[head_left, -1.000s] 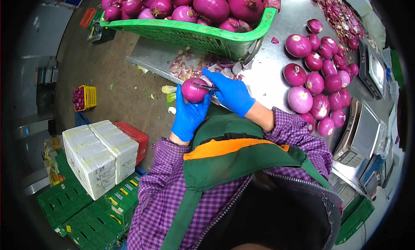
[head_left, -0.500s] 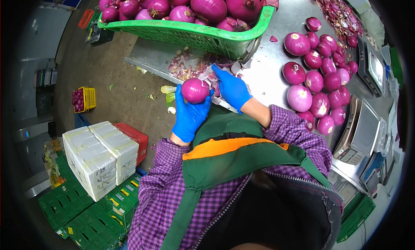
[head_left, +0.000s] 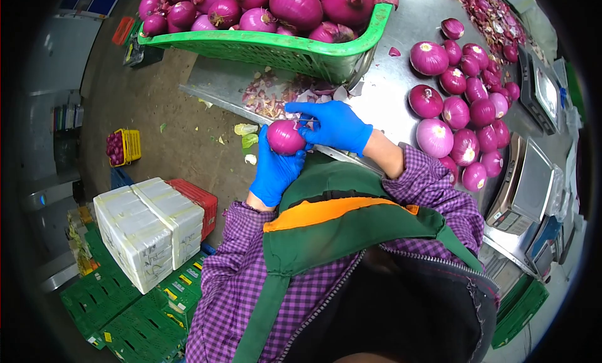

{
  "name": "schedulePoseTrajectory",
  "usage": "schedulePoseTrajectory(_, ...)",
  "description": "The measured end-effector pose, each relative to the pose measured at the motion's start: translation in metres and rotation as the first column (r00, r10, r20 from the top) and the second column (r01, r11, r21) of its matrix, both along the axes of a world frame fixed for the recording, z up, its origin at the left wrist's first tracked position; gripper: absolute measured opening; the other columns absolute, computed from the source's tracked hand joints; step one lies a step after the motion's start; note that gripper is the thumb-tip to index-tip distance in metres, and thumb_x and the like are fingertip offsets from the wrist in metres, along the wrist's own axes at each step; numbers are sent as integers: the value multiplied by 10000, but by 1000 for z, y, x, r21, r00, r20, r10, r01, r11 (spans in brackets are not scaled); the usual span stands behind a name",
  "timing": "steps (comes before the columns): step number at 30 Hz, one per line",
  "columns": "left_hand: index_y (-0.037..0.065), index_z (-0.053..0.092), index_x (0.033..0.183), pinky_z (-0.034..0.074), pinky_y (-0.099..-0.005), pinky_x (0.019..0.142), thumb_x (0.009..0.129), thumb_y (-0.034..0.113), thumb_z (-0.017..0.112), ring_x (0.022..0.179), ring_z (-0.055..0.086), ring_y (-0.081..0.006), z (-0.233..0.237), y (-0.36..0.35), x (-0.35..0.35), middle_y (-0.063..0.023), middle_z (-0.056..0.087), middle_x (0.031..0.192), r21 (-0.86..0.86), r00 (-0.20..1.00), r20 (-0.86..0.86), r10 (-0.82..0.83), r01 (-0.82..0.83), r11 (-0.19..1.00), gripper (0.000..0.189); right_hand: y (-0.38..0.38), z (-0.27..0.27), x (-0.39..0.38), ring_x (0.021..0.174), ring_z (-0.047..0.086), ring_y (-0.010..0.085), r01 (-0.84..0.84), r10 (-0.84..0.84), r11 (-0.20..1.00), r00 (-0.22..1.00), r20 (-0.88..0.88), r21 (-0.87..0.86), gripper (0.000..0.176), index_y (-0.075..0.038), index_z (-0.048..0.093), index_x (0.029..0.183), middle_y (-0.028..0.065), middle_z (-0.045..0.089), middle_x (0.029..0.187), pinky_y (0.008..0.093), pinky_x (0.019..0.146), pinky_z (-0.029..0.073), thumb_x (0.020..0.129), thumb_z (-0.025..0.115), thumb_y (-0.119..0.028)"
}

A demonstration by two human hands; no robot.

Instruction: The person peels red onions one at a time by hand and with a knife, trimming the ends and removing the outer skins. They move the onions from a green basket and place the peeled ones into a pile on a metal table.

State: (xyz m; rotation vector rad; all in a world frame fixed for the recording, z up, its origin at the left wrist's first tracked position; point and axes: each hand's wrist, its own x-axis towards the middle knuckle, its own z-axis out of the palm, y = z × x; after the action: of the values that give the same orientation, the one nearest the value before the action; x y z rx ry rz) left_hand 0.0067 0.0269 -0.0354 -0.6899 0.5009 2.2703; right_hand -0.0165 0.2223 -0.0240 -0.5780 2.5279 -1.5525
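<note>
A red onion (head_left: 285,137) rests in my left hand (head_left: 276,172), which wears a blue glove and has its fingers wrapped round the underside and side. My right hand (head_left: 338,126), also gloved in blue, is at the onion's right side, with the index finger stretched over its top. A thin dark tool (head_left: 305,120), perhaps a small knife, shows between the right fingers; most of it is hidden. Onion skins (head_left: 266,96) lie on the metal table (head_left: 216,81) just beyond both hands.
A green crate (head_left: 251,44) heaped with onions stands at the table's far side. Several onions (head_left: 456,112) sit on the right, near scales (head_left: 527,181) and a skin pile (head_left: 489,12). White foam boxes (head_left: 135,231), a red crate (head_left: 199,203) and green crates (head_left: 125,313) are lower left.
My right hand has moved left onto the onion, its index finger now over the top. The onion in my left hand has shifted slightly down and right.
</note>
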Motion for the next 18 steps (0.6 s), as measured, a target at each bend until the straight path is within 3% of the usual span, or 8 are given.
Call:
schedulePoseTrajectory(7, 64, 511, 1214, 577, -280, 633, 899, 569, 500, 887, 634, -255, 4, 0, 6, -161, 588, 1132, 63, 990, -91, -104, 110, 992, 595, -9, -30, 0, 748, 665, 269, 144, -141, 989, 989, 52, -40, 361, -171, 632, 1173, 108, 683, 852, 352, 698, 528, 813, 628, -187)
schedulePoseTrajectory(9, 49, 520, 1206, 583, -291, 659, 931, 487, 498, 894, 629, -264, 5, 14, 12, -181, 568, 1159, -407, 881, -467, -79, -135, 903, 517, -9, -25, 5, 779, 670, 280, 286, -278, 956, 953, 120, -60, 400, -173, 605, 1214, 112, 681, 873, 357, 702, 526, 815, 629, -172)
schedulePoseTrajectory(10, 49, 520, 1206, 583, -291, 659, 931, 487, 498, 894, 629, -264, 3, 8, 8, -181, 568, 1159, -409, 880, -468, -79, -137, 902, 517, -11, -27, 10, 779, 670, 280, 285, -276, 956, 954, 120, -63, 400, -173, 605, 1214, 112, 681, 873, 357, 702, 526, 815, 629, -172)
schedulePoseTrajectory(11, 50, 495, 1230, 584, -291, 676, 952, 424, 482, 914, 622, -269, -1, -1, 1, -183, 557, 1170, -66, 976, -212, 45, -60, 996, 465, -13, -32, 15, 800, 669, 284, 296, -295, 954, 955, 23, -53, 453, -175, 569, 1256, 112, 672, 924, 362, 698, 526, 809, 640, -168)
schedulePoseTrajectory(12, 51, 470, 1253, 585, -290, 694, 973, 360, 465, 933, 614, -275, -2, -5, -4, -186, 545, 1182, 296, 994, 88, 59, -82, 952, 417, -15, -33, 19, 821, 668, 288, 308, -311, 950, 948, -75, -43, 509, -177, 532, 1298, 112, 664, 975, 367, 695, 526, 802, 650, -165)
schedulePoseTrajectory(13, 51, 470, 1253, 585, -290, 694, 973, 360, 465, 933, 614, -275, -4, -4, -2, -186, 545, 1182, 298, 995, 87, 57, -80, 951, 417, -15, -33, 22, 821, 668, 288, 310, -312, 950, 947, -76, -42, 509, -177, 532, 1298, 112, 664, 975, 367, 695, 526, 802, 650, -165)
schedulePoseTrajectory(16, 15, 388, 1331, 570, -252, 757, 988, 347, 440, 940, 594, -227, -9, 2, 4, -241, 488, 1165, 155, 981, -114, 154, -136, 979, 480, -18, -34, 24, 853, 664, 290, 199, -181, 968, 975, -126, 154, 618, -186, 446, 1370, 107, 627, 1092, 380, 689, 526, 793, 667, -170)
schedulePoseTrajectory(18, 55, 465, 1246, 585, -292, 741, 983, 316, 449, 999, 590, -273, -12, 4, 5, -172, 547, 1159, -200, 952, -303, 36, -101, 975, 371, -18, -34, 21, 881, 657, 297, 203, -169, 955, 972, -163, 217, 656, -185, 412, 1394, 104, 600, 1146, 388, 692, 527, 789, 666, -179)
